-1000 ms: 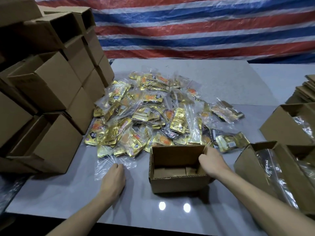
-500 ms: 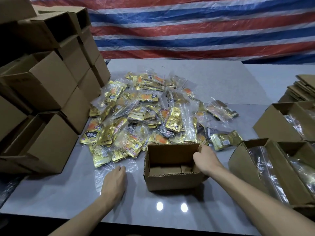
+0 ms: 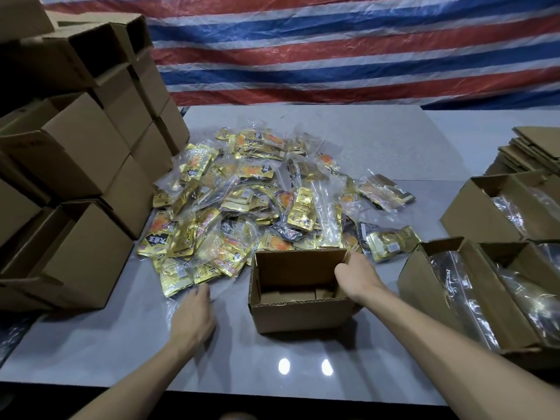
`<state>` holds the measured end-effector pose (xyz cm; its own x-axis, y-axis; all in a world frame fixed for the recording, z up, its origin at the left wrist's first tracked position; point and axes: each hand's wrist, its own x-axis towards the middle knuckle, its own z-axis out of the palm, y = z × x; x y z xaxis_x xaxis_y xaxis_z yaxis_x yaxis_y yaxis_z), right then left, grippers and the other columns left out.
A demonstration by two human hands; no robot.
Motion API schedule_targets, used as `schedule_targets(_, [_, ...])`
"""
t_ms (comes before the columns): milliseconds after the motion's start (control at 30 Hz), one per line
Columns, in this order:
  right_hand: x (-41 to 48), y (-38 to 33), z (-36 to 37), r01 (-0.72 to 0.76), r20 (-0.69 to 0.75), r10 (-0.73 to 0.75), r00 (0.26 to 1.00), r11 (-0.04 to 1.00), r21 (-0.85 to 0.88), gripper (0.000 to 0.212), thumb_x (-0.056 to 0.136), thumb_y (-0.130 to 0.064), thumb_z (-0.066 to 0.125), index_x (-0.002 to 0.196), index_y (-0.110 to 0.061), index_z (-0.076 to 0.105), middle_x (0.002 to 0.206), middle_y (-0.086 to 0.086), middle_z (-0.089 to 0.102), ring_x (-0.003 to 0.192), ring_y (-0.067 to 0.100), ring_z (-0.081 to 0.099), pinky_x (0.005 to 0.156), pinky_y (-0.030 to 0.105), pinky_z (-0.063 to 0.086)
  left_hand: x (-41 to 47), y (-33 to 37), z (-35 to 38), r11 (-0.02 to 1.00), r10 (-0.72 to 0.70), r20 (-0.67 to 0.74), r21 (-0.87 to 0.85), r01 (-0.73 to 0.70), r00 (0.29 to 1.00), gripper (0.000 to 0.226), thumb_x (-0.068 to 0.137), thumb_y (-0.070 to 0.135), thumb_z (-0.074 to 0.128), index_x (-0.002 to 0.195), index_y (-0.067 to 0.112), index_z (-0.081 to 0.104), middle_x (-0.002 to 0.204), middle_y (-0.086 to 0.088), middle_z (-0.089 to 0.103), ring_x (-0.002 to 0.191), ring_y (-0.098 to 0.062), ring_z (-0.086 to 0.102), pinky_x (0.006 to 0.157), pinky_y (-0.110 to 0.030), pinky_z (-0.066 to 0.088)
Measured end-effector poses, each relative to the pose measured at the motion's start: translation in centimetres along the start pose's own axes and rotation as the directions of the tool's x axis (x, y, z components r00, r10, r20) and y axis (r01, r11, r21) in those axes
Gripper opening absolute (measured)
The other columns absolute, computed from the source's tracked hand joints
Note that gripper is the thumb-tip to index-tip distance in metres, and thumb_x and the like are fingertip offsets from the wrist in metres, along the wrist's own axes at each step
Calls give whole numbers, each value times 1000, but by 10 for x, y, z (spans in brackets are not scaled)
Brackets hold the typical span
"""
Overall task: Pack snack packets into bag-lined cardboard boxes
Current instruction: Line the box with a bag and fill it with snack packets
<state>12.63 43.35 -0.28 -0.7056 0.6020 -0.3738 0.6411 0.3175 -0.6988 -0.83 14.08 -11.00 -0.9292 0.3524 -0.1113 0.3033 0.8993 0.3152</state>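
Note:
A small open cardboard box [image 3: 300, 316] stands on the grey table [image 3: 121, 359] in front of me, with no bag inside. My right hand [image 3: 356, 277] grips its right wall near the far corner. My left hand [image 3: 194, 316] lies on a flat clear plastic bag [image 3: 224, 294] on the table, left of the box. Its fingers point toward the heap of gold and orange snack packets [image 3: 260, 201] just beyond.
Empty cardboard boxes [image 3: 75, 165] are stacked high along the left side. On the right stand several boxes lined with clear bags [image 3: 472, 298], and flat folded cartons [image 3: 533, 153] lie behind them. A striped red, white and blue tarp hangs at the back.
My left hand has slid a little forward over the clear bag toward the packets. The right hand keeps its hold on the box, which has hardly moved.

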Motion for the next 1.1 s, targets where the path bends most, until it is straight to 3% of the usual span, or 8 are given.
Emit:
schedule_targets(167, [-1,1,1,0,-5,1,1000,1000,12,13,74,-9,41,85,-14,46,88,11,56,86,31,54,75,36,43,7,-12,-11,988,-85,25,-128,87,996,7,104,16,35,103,11,40,83,-9,58,74,-28,53,67,-45,46])
schedule_targets(300, [-2,1,1,6,-8,-6,1000,1000,4,9,75,-9,42,81,-16,43,86,11,54,81,29,53,71,35,41,8,-14,-8,990,-117,86,-73,124,989,38,103,14,38,137,-3,34,88,-4,59,79,-26,54,66,-37,38])
schedule_targets(433, [-1,2,1,-13,-20,13,1000,1000,-2,8,78,-9,43,83,-14,46,87,10,56,86,32,56,74,35,42,-3,-6,-2,991,-68,123,-110,82,990,11,105,17,37,104,9,45,91,-10,58,83,-30,54,76,-46,47])
schedule_targets(500, [-1,2,1,-23,-19,23,1000,1000,-12,8,78,-9,44,82,-14,47,87,10,57,84,31,55,74,35,43,-9,-3,1,992,33,104,-128,-19,994,18,105,22,39,92,10,44,92,-9,52,86,-31,52,81,-49,46])
schedule_targets(633, [-2,2,0,-23,-18,23,1000,1000,-14,17,76,-9,43,89,-10,53,91,10,61,88,32,57,81,36,48,-20,-3,3,990,127,105,53,-133,986,25,102,37,47,99,13,47,103,-5,50,96,-26,54,80,-39,45])
schedule_targets(833, [-2,3,0,-26,-11,26,1000,1000,-8,18,75,-10,42,90,-11,52,94,14,62,93,35,58,85,39,49,-33,-18,-10,887,111,145,432,-164,983,42,101,62,31,87,24,46,96,1,68,93,-22,67,75,-34,47])
schedule_targets(933, [-1,2,1,-28,-24,28,999,1000,-1,19,75,-10,42,90,-10,53,93,13,61,91,34,58,85,40,49,-29,-24,-15,857,212,229,424,-293,950,36,106,47,31,96,21,54,99,-2,68,96,-28,66,79,-36,50])
schedule_targets(1100, [-2,1,0,-27,-23,26,999,1000,-6,16,75,-10,42,88,-12,51,90,11,60,87,32,56,78,37,46,-13,-1,-62,885,229,164,376,-275,959,27,103,41,43,91,23,60,97,0,70,93,-25,66,71,-33,44])
